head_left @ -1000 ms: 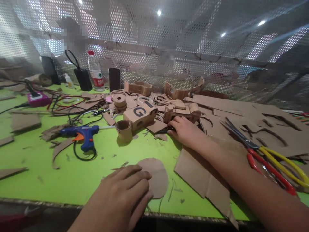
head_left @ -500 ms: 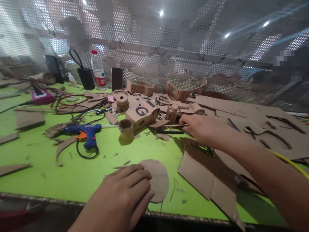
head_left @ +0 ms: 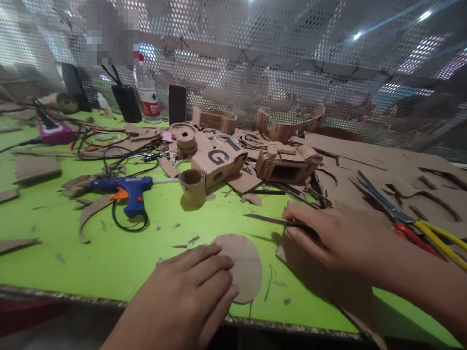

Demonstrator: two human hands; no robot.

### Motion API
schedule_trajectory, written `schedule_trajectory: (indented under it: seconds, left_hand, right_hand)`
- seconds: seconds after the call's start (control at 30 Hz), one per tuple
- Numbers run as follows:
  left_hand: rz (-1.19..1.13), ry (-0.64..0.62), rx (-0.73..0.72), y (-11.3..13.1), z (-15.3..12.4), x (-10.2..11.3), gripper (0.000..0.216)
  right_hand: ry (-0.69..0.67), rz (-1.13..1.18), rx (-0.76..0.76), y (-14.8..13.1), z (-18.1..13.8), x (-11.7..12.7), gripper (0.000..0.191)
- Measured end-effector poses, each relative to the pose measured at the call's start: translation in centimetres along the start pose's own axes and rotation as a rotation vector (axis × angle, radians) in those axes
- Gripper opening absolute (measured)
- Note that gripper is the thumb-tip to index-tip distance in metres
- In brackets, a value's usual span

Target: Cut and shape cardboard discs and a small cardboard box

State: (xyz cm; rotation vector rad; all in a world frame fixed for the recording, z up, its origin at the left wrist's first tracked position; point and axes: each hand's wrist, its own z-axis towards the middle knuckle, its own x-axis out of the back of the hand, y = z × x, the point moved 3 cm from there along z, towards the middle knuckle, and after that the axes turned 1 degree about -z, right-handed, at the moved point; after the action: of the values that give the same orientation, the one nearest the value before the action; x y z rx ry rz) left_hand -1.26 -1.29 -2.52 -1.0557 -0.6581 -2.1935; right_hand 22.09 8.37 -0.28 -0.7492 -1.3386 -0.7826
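Resting near the front edge of the green worktop (head_left: 109, 262), the left hand (head_left: 189, 282) lies palm down, its fingers laid loosely over the left part of a round cardboard disc (head_left: 243, 267) and gripping nothing. The disc lies flat, with small scraps just beside it. To the right, the right hand (head_left: 321, 238) has its fingers closed around a thin pointed tool (head_left: 264, 218) – the tip points left, raised beyond the disc. Under that hand and forearm lies a cardboard sheet (head_left: 304, 265), partly hidden.

A little farther, scissors (head_left: 397, 214) with red and yellow handles lie on the right, and a blue glue gun (head_left: 131, 192) lies on the left, its orange trigger showing. Between them stand a small cardboard cup (head_left: 192, 189), a cardboard box (head_left: 219, 163) marked with a black G – the cup is right in front of it – and a second box (head_left: 288, 165) with an opening in its front.

At the back stand a black phone (head_left: 177, 104) and a red-capped bottle (head_left: 149, 99), before a perforated screen (head_left: 226, 58).
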Motion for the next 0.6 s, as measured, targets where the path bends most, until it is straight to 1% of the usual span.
schedule_trajectory:
  seconds: [0.1, 0.17, 0.37, 0.47, 0.53, 0.6]
  left_hand:
    - [-0.006, 0.0, -0.002, 0.1, 0.0, -0.1, 0.031]
    - [-0.006, -0.002, -0.012, 0.2, 0.0, -0.1, 0.03]
    - [0.009, -0.05, 0.028, 0.0, -0.1, -0.2, 0.03]
    - [0.014, -0.066, 0.026, 0.0, -0.3, -0.3, 0.028]
    - [0.019, -0.068, 0.007, 0.0, -0.4, -0.4, 0.027]
    - [0.028, -0.06, -0.015, 0.1, -0.5, -0.4, 0.026]
  right_hand:
    - [-0.039, -0.035, 0.128, -1.8, 0.4, 0.0, 0.027]
    - [-0.094, -0.064, 0.186, -2.7, 0.7, 0.2, 0.026]
    - [-0.26, -0.174, 0.221, -4.8, 1.8, 1.1, 0.019]
    - [-0.329, -0.195, 0.228, -5.4, 2.3, 1.0, 0.019]
    - [-0.345, -0.211, 0.231, -5.6, 2.5, 0.8, 0.02]
    - [-0.329, -0.225, 0.257, -5.6, 2.6, 0.6, 0.021]
